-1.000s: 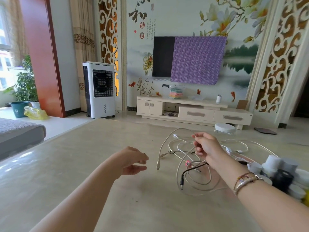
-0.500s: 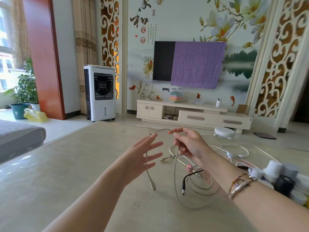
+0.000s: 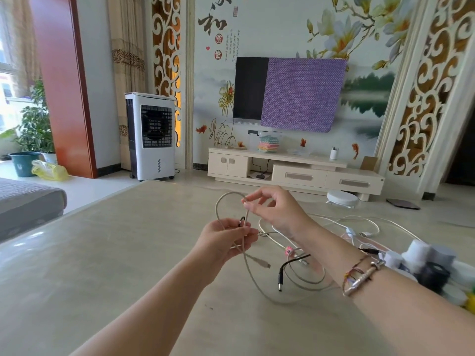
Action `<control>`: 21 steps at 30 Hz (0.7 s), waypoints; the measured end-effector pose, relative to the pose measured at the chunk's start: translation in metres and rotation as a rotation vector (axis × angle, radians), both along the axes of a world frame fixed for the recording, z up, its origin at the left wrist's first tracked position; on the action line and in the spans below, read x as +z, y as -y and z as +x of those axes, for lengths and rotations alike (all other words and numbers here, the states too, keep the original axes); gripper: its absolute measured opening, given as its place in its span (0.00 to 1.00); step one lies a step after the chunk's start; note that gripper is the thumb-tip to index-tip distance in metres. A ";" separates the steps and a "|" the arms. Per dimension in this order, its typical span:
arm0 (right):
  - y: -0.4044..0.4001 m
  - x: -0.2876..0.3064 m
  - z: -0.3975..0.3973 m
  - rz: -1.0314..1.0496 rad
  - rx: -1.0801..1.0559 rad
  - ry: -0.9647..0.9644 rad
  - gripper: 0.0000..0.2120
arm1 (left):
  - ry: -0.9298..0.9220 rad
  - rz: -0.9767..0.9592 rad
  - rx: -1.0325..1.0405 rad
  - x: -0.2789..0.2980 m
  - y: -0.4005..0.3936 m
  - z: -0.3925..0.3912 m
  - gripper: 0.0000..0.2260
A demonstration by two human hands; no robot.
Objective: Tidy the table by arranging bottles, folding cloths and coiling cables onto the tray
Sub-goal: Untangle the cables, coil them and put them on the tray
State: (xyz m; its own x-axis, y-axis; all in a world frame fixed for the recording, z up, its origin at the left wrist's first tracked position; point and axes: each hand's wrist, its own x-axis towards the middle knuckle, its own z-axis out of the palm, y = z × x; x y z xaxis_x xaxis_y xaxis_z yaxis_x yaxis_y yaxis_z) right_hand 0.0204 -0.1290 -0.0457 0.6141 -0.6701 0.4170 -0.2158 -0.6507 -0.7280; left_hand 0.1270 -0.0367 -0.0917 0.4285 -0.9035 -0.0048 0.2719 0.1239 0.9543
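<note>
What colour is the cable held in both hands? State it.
Pale grey-white cable, clearest in the head view.

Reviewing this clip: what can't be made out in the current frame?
- Bottles, head view: cut off by the right edge, blurred; count unclear.
- Tray: not identifiable.
- Beige cable: its run behind the left hand and right hand is hidden.
- White cables: tangled, which end belongs to which unclear.

On the desk (image 3: 102, 253), the loose cables (image 3: 303, 276) lie in the middle; the bottles (image 3: 424, 263) stand at its right edge, right of them.
</note>
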 end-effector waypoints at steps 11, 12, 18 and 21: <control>-0.013 -0.040 -0.060 0.043 0.219 -0.656 0.09 | -0.371 -0.188 0.065 0.019 -0.004 0.027 0.03; -0.013 -0.039 -0.063 0.016 0.222 -0.676 0.05 | -0.395 -0.195 0.076 0.020 -0.006 0.032 0.04; 0.007 -0.019 -0.080 0.195 0.282 -0.447 0.04 | -0.177 -0.064 0.244 0.025 -0.018 0.058 0.08; 0.016 -0.012 -0.087 0.297 0.285 -0.344 0.06 | -0.171 -0.003 0.263 0.023 -0.023 0.068 0.08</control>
State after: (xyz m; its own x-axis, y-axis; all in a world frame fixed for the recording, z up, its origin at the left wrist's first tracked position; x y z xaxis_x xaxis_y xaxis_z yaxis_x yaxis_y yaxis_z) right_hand -0.0670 -0.1451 -0.0577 0.8569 -0.5150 -0.0226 -0.3192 -0.4956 -0.8078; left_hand 0.1954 -0.0138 -0.0683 0.6407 -0.7619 -0.0947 0.3868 0.2138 0.8970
